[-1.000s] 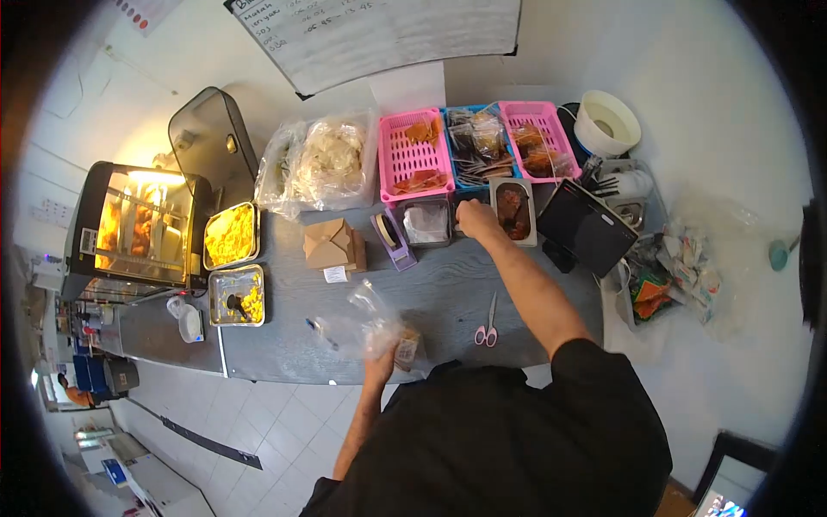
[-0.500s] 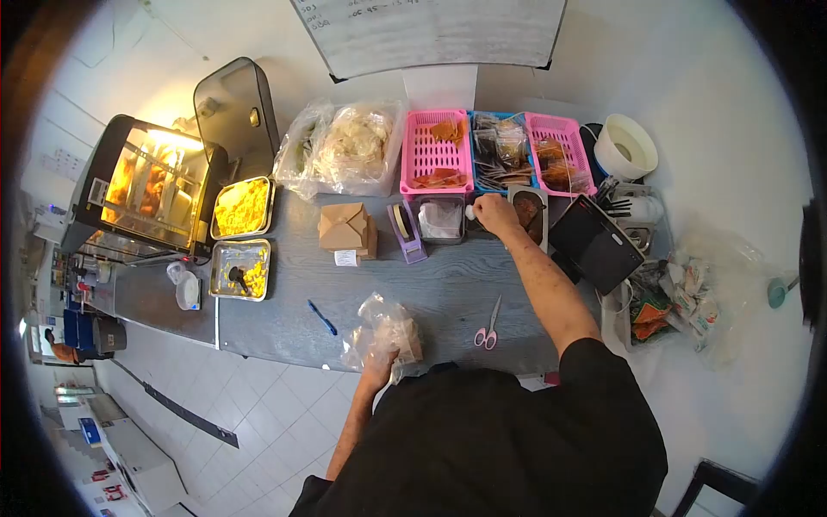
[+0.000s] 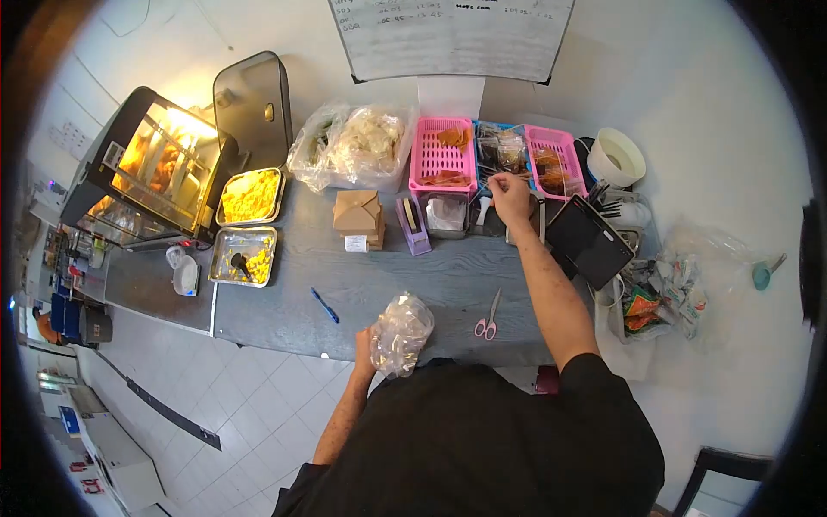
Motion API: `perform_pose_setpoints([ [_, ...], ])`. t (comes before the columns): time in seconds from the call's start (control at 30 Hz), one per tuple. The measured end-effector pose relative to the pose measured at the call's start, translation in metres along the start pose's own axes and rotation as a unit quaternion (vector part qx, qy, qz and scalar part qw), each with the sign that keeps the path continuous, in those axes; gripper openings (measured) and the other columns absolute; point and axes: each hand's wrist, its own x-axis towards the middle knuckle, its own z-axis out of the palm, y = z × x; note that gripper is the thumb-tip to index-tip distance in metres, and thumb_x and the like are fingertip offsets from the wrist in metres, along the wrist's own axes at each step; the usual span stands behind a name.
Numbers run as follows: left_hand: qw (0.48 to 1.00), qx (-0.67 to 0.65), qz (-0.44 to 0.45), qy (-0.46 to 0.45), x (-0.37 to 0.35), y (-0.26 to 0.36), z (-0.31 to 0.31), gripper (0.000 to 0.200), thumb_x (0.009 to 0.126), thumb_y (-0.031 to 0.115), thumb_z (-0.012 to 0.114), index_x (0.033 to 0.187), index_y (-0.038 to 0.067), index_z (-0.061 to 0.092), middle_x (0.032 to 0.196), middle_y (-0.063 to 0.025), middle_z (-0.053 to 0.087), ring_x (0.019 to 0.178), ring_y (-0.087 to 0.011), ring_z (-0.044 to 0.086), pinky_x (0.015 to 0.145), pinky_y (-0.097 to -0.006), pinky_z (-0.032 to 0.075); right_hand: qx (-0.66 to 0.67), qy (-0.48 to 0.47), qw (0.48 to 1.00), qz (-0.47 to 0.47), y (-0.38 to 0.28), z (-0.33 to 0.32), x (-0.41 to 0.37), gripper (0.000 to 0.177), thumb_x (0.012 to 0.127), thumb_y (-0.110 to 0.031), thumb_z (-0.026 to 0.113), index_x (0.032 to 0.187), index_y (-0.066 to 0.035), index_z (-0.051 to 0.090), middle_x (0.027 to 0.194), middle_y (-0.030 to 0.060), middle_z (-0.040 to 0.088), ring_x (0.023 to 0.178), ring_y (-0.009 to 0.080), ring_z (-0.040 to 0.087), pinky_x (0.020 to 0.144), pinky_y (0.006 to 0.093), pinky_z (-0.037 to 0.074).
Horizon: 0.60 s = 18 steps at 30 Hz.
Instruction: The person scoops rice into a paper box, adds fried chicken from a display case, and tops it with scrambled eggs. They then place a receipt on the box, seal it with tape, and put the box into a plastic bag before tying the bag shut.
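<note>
At the counter's near edge, my left hand (image 3: 365, 346) is closed on a clear plastic bag (image 3: 403, 332), which bulges upward; what lies inside is blurred by the plastic. My right hand (image 3: 512, 196) reaches to the front of the blue basket (image 3: 502, 155) of small packets, its fingers drawn together. Anything between those fingertips is too small to name. Just below them, a white-handled utensil (image 3: 484, 210) stands in a dark container, apart from the hand. Left of that are a clear tub with white contents (image 3: 446, 214) and a purple tape dispenser (image 3: 413, 227).
Pink-handled scissors (image 3: 488, 323) and a blue pen (image 3: 325, 306) lie on the counter. Brown boxes (image 3: 358, 220) stand farther back. Pink baskets (image 3: 442, 155) flank the blue one. A dark tablet (image 3: 589, 243) is beside my right forearm. Two trays of yellow food (image 3: 250, 196) sit near a lit warming cabinet (image 3: 151, 172).
My right hand has left the white-handled utensil and moved up to the front of the blue basket. My left hand still holds the bag, now puffed up more. The view has shifted slightly.
</note>
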Motion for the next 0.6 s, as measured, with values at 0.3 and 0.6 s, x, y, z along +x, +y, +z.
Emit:
perform_pose_setpoints([
  [0.3, 0.996, 0.039, 0.054, 0.056, -0.001, 0.025, -0.01, 0.022, 0.073, 0.018, 0.067, 0.089, 0.003, 0.069, 0.079, -0.013, 0.067, 0.069, -0.0359, 0.064, 0.06, -0.0446, 0.049, 0.277, -0.282, 0.885, 0.246, 0.03, 0.112, -0.243, 0.023, 0.086, -0.016, 0.067, 0.103, 0.0, 0.068, 0.089, 0.0043, 0.07, 0.069, 0.0112, 0.064, 0.058, 0.0239, 0.05],
  [0.6, 1.0, 0.022, 0.001, 0.008, -0.002, 0.019, -0.011, 0.018, 0.071, 0.013, 0.065, 0.085, 0.005, 0.071, 0.089, -0.014, 0.07, 0.083, -0.0333, 0.067, 0.08, -0.0413, 0.052, 0.082, -0.581, 0.804, 0.098, 0.039, 0.097, -0.232, 0.019, 0.085, -0.016, 0.068, 0.096, -0.001, 0.071, 0.083, 0.0026, 0.068, 0.074, 0.0087, 0.061, 0.065, 0.0257, 0.051],
])
